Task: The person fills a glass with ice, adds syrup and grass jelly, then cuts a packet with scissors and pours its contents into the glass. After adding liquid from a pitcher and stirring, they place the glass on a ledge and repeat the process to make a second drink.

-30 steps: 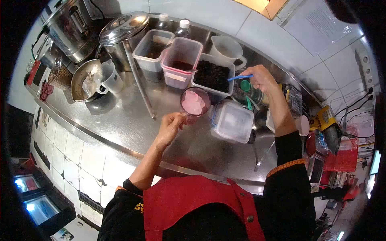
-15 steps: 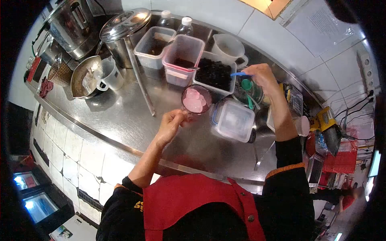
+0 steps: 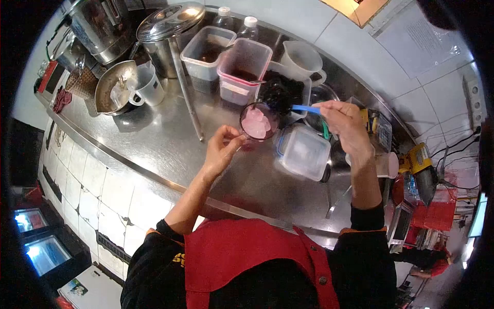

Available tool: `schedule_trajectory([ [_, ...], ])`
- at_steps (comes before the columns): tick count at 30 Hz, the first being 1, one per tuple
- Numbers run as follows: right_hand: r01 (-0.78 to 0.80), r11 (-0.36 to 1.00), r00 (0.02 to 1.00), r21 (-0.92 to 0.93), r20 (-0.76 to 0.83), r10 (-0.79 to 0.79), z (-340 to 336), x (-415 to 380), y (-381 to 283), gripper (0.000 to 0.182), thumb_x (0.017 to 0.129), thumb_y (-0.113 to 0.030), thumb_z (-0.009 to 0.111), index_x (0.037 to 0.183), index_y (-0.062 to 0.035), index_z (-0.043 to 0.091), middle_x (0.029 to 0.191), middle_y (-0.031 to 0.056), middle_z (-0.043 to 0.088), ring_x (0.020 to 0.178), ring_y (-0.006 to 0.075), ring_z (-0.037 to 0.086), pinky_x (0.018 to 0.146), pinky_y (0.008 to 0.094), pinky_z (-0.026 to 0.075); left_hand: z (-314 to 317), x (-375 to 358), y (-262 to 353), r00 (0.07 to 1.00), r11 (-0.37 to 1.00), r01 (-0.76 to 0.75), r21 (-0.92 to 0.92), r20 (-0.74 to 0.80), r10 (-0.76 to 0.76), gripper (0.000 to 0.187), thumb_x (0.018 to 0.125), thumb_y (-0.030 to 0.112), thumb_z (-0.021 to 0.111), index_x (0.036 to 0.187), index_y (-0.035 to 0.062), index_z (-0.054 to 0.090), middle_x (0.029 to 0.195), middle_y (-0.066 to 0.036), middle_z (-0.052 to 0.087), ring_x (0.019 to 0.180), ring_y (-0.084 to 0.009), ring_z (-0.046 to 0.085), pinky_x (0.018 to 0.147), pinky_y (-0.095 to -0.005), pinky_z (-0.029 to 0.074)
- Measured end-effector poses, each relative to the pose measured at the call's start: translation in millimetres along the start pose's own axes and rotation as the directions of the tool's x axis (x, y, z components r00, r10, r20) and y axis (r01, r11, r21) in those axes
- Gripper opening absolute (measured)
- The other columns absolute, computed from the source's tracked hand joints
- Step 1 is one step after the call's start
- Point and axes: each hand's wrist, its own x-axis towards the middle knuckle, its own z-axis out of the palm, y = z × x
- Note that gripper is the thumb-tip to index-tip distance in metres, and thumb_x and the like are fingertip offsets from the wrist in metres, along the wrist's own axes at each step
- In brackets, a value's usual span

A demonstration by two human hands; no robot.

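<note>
My left hand (image 3: 224, 149) is closed around the lower side of a glass (image 3: 273, 125) with whitish-pink ice pieces (image 3: 256, 123) inside. In my right hand (image 3: 343, 123) is the blue handle of a spoon (image 3: 306, 108). Its bowl is covered by a heap of dark, shiny jelly-like pieces (image 3: 276, 97), held right at the glass's upper right rim. Behind the spoon stands a clear plastic tub (image 3: 307, 98) with more of the same black pieces. A lidded plastic box (image 3: 307, 153) lies just right of the glass.
Two more tubs, one pink-tinted (image 3: 244, 56) and one clear (image 3: 206, 44), stand behind the glass. A measuring jug (image 3: 302, 57) is at the back. Leftward are a lidded steel pot (image 3: 164, 49), a pan (image 3: 105, 98) and another jug (image 3: 149, 87). A person (image 3: 435, 262) is far right.
My right hand has brought the spoon down and left from the tub, loaded with black pieces, to the glass. The glass has shifted slightly right in my left hand.
</note>
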Motion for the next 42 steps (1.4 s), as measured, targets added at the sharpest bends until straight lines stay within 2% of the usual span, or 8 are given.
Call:
schedule_trajectory([
  [8, 0.029, 0.999, 0.997, -0.025, 0.067, -0.027, 21, -14, 42, 0.020, 0.083, -0.012, 0.055, 0.098, -0.0015, 0.062, 0.064, -0.0071, 0.046, 0.056, 0.0013, 0.035, 0.049, 0.0172, 0.026, -6, 1, 17, 1.000, 1.000, 0.020, 0.025, -0.011, -0.020, 0.021, 0.080, 0.016, 0.062, 0.092, -0.0014, 0.057, 0.086, -0.007, 0.059, 0.078, -0.0121, 0.056, 0.067, -0.0243, 0.047],
  [16, 0.355, 0.861, 0.920, -0.364, -0.029, -0.392, 30, -14, 54, 0.018, 0.082, -0.008, 0.056, 0.099, -0.0034, 0.062, 0.089, 0.0067, 0.063, 0.079, 0.0106, 0.056, 0.072, 0.0248, 0.044, -10, 7, 20, 1.000, 0.999, 0.025, 0.043, 0.015, -0.026, 0.021, 0.081, 0.016, 0.061, 0.093, -0.0014, 0.059, 0.086, -0.006, 0.059, 0.076, -0.0105, 0.056, 0.066, -0.0221, 0.046],
  [29, 0.454, 0.647, 0.837, -0.612, 0.045, -0.546, 37, -22, 45, 0.017, 0.082, -0.012, 0.057, 0.096, -0.0035, 0.063, 0.072, 0.0088, 0.061, 0.058, 0.0157, 0.053, 0.055, 0.0267, 0.042, -12, 13, 16, 0.997, 0.999, 0.046, -0.008, 0.060, -0.045, 0.024, 0.081, 0.012, 0.061, 0.100, -0.0003, 0.056, 0.087, -0.006, 0.058, 0.079, -0.0104, 0.055, 0.069, -0.0235, 0.046],
  [32, 0.476, 0.774, 0.802, -0.416, -0.155, -0.577, 38, -16, 55, 0.017, 0.082, -0.013, 0.056, 0.095, -0.0048, 0.064, 0.064, 0.0035, 0.056, 0.051, 0.0114, 0.045, 0.048, 0.0245, 0.036, -11, 14, 23, 0.999, 0.996, -0.019, 0.082, 0.048, 0.015, 0.033, 0.081, 0.011, 0.059, 0.112, 0.0036, 0.052, 0.090, -0.006, 0.057, 0.082, -0.0115, 0.054, 0.072, -0.0249, 0.046],
  [34, 0.132, 0.989, 0.978, -0.062, -0.154, -0.140, 31, -16, 48, 0.020, 0.082, -0.014, 0.055, 0.096, -0.0025, 0.062, 0.055, -0.0016, 0.047, 0.046, 0.0066, 0.038, 0.045, 0.0216, 0.029, -12, 16, 23, 0.993, 0.999, -0.030, 0.042, 0.112, 0.025, 0.042, 0.081, 0.011, 0.058, 0.122, 0.0090, 0.046, 0.094, -0.007, 0.056, 0.084, -0.0125, 0.054, 0.073, -0.0256, 0.045],
  [35, 0.132, 0.989, 0.978, -0.061, -0.155, -0.140, 26, -14, 46, 0.020, 0.082, -0.014, 0.055, 0.096, -0.0025, 0.062, 0.055, -0.0016, 0.047, 0.046, 0.0066, 0.038, 0.045, 0.0216, 0.029, -12, 16, 24, 0.993, 0.999, -0.031, 0.042, 0.114, 0.026, 0.042, 0.081, 0.011, 0.058, 0.122, 0.0090, 0.046, 0.094, -0.007, 0.056, 0.084, -0.0125, 0.054, 0.073, -0.0256, 0.045],
  [37, -0.158, 0.841, 0.987, 0.518, 0.094, 0.128, 20, -9, 42, 0.024, 0.081, -0.015, 0.054, 0.099, 0.0010, 0.060, 0.050, -0.0055, 0.037, 0.043, 0.0041, 0.032, 0.043, 0.0203, 0.024, -12, 14, 26, 0.992, 0.997, -0.030, 0.071, 0.121, 0.021, 0.045, 0.081, 0.012, 0.059, 0.124, 0.0116, 0.045, 0.096, -0.007, 0.055, 0.087, -0.0134, 0.053, 0.075, -0.0261, 0.045],
  [42, -0.150, 0.788, 0.989, 0.597, 0.078, 0.130, -2, 14, 41, 0.026, 0.081, -0.015, 0.055, 0.101, 0.0012, 0.059, 0.049, -0.0061, 0.035, 0.042, 0.0045, 0.032, 0.042, 0.0203, 0.025, -14, 16, 20, 0.986, 0.990, -0.092, 0.102, 0.151, 0.076, 0.045, 0.082, 0.013, 0.059, 0.125, 0.0149, 0.045, 0.100, -0.007, 0.053, 0.093, -0.0141, 0.050, 0.078, -0.0277, 0.044],
])
